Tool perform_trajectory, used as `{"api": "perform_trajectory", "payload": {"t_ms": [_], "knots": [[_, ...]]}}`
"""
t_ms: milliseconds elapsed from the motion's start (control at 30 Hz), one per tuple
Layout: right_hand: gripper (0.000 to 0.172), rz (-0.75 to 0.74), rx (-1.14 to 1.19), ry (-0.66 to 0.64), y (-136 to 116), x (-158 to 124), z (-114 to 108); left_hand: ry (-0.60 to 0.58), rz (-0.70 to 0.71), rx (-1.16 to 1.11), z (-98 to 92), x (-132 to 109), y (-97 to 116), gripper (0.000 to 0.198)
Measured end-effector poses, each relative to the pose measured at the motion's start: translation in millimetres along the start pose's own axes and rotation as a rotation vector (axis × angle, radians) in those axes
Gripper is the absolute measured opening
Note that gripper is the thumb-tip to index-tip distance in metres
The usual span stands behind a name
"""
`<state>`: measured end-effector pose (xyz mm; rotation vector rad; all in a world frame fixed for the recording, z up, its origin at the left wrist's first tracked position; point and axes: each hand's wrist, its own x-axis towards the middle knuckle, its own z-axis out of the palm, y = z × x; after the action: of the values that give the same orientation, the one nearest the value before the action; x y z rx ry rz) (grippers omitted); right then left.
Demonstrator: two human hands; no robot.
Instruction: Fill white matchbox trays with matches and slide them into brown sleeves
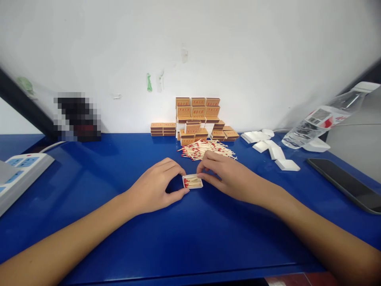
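A small white matchbox tray (202, 185) lies on the blue table with red-headed matches (192, 182) in it, their heads toward the left. My left hand (160, 182) grips the tray's left end between thumb and fingers. At the tray's upper right, the fingertips of my right hand (220, 172) are pinched together over its rim; whether a match is between them is too small to make out. Just beyond my right hand spreads a heap of loose matches (205, 149). Behind the heap, orange matchboxes (198, 111) stand stacked against the wall.
White empty trays (275, 150) lie scattered at the right, near a leaning plastic water bottle (321, 115) and a black phone (345, 180). On the left are a power strip (26, 174) and a blurred dark object (80, 117). The table's front edge (190, 274) runs below my arms.
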<state>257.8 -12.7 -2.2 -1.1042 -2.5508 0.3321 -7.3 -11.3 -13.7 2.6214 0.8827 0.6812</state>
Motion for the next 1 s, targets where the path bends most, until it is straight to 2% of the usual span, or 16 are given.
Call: {"api": "perform_trajectory", "payload": {"t_ms": [167, 333, 467, 533, 600, 700, 833, 1000], "knots": [[0.011, 0.019, 0.041, -0.056, -4.5, -0.2, -0.2, -0.009, -0.006, 0.001, 0.0, 0.3, -0.4, 0.023], [0.012, 0.045, 0.049, -0.044, -10.1, 2.1, 2.8, -0.012, -0.006, 0.01, 0.1, -0.6, -1.4, 0.024], [0.017, 0.047, 0.052, 0.056, 6.5, 0.7, -16.0, -0.002, -0.004, 0.009, 0.0, -0.7, -0.8, 0.021], [0.023, 0.12, -0.022, 0.13, 22.7, -2.3, -31.2, 0.007, -0.001, 0.004, 0.1, -0.5, -0.5, 0.02], [0.028, 0.233, -0.128, 0.083, 39.9, -6.4, -44.3, 0.013, 0.003, 0.002, 0.0, -0.2, -0.4, 0.02], [0.024, 0.333, -0.147, -0.075, 59.4, -12.7, -53.3, 0.026, 0.007, 0.005, -0.3, 0.1, -0.8, 0.021], [0.021, 0.361, -0.063, -0.226, 70.0, -17.7, -51.1, 0.029, 0.009, 0.021, -0.6, -0.2, -1.8, 0.022], [0.022, 0.406, 0.008, -0.287, 75.1, -20.8, -47.6, 0.019, 0.003, 0.025, -0.4, -0.7, -2.3, 0.023]]}}
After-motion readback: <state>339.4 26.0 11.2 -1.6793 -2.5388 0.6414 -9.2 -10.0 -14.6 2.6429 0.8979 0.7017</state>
